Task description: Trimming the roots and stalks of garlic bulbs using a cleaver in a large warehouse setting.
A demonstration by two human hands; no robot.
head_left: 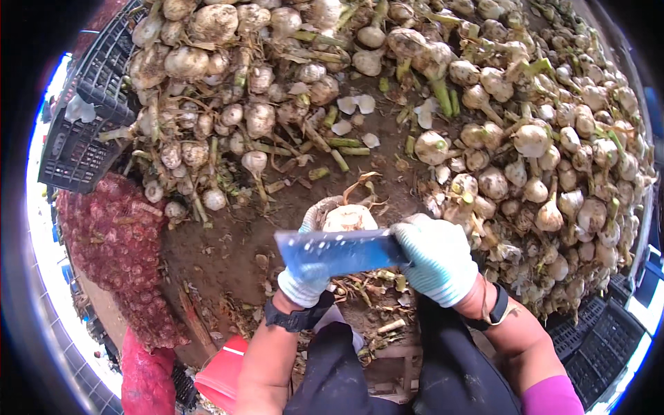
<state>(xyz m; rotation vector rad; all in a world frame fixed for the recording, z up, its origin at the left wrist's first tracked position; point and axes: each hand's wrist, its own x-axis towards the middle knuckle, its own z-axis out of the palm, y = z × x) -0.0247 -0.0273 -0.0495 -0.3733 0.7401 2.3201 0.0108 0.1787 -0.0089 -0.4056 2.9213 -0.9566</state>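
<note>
Bare forearms (266,366) rise closest to my camera, over knees in dark trousers (332,377), with a black watch (299,318) on the left wrist and a dark band (495,304) on the right. Through my view I see the right hand (436,256), in a striped white and pale-green glove, closed firmly in a fist round the grip end of a wide-bladed knife (339,254). Its blade lies flat across the middle, slightly blurred, pointing to the left.

Behind it, the gloved left hand (303,284) is partly hidden from me; its fingers curl round the left side of a pale garlic bulb (349,218), whose dry strands stick up. The bulb sits just beyond the blade's upper edge; I cannot tell whether the two touch.

Beyond the hands I have one garlic heap (259,119) ahead to the left and another, the right-hand heap (550,216), with cut stems (339,160) on the brown surface (207,249) between. Far left I see black crates (81,153) above a red mesh sack (111,242), and a red container (223,373) beside the left forearm.
</note>
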